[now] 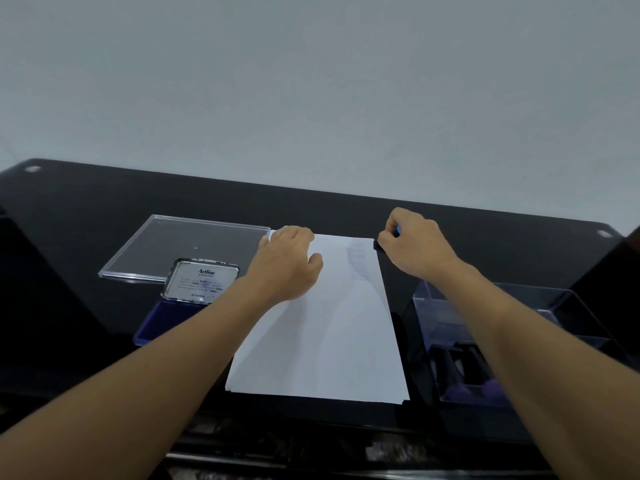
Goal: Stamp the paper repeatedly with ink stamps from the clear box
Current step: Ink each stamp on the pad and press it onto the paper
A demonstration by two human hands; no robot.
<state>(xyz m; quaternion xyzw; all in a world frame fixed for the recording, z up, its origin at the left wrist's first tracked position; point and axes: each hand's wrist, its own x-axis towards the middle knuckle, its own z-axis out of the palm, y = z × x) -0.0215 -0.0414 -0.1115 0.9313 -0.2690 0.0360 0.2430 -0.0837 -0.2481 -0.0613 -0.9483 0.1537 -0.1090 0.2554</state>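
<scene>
Pressing our left hand (289,261), fingers relaxed, on the paper (322,341) at its far left corner; our right hand (412,244) pinches an ink stamp (378,244) at the far right corner. Clear box (433,301) right; open Artline ink pad (166,318) left.

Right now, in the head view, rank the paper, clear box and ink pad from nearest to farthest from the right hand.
1. paper, just left of the right hand.
2. clear box, right side, nearer the person.
3. ink pad, left, beyond the paper.
</scene>
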